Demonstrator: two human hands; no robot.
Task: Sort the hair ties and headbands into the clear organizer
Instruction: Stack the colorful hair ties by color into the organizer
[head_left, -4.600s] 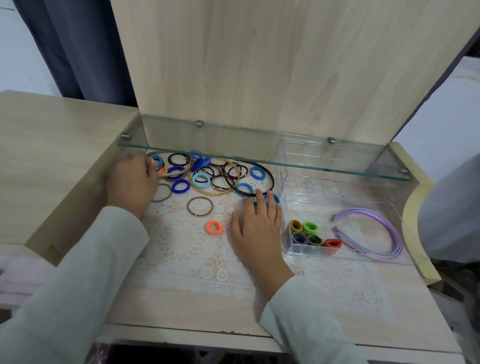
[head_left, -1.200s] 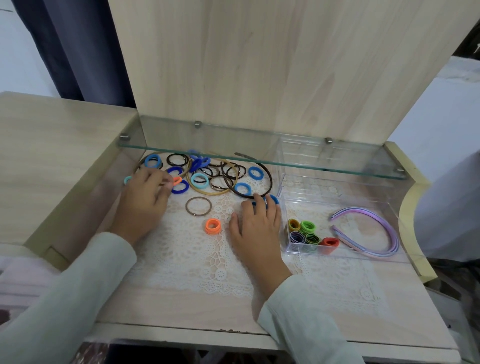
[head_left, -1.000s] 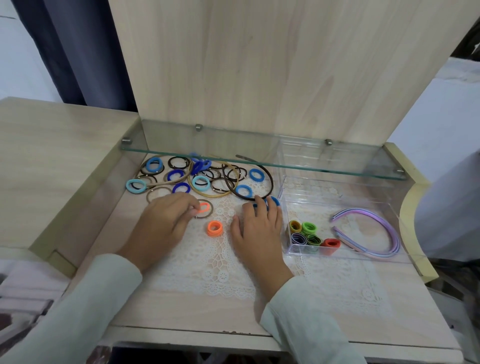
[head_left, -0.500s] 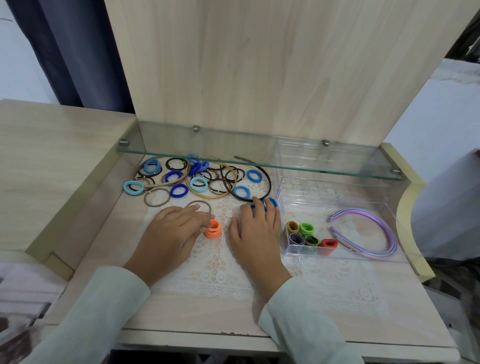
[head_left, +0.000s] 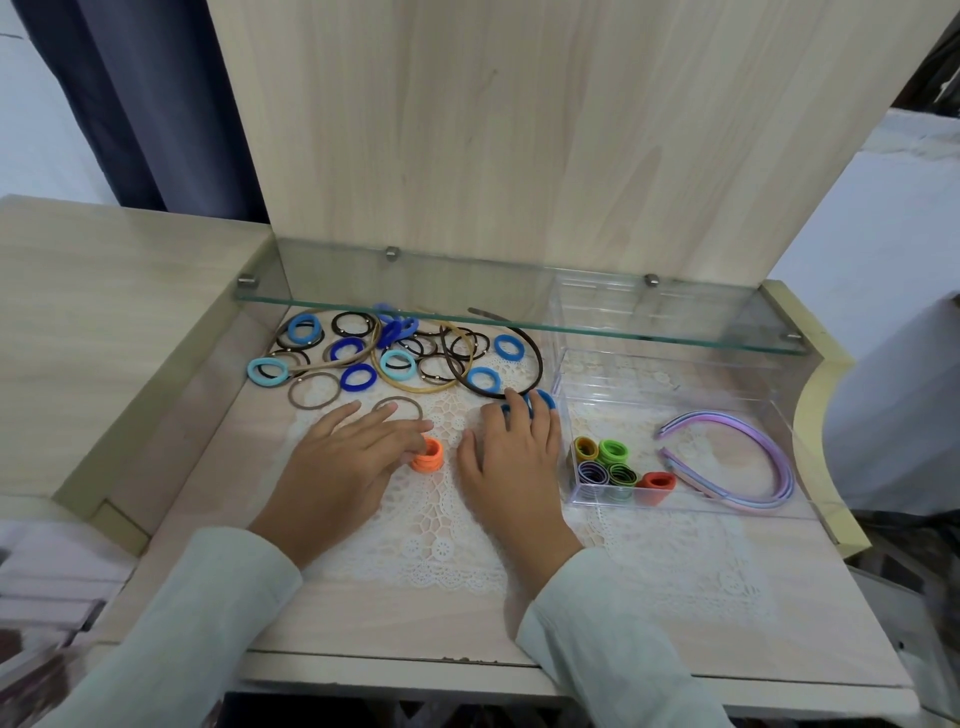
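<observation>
As orange ties were apparently being gathered, the left grip (head_left: 343, 462) lay nearly straight-fingered against the orange stack (head_left: 428, 456), holding nothing; the right grip (head_left: 511, 457) rested flat, fingertips touching a blue tie (head_left: 543, 399). The next move likely called for pinching the stack and carrying it into the clear organizer (head_left: 675, 376).

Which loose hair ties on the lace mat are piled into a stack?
The orange fabric hair ties, piled in a small stack at the fingertips of the left hand; the blue, teal and brown ties lie flat and scattered farther back.
</observation>
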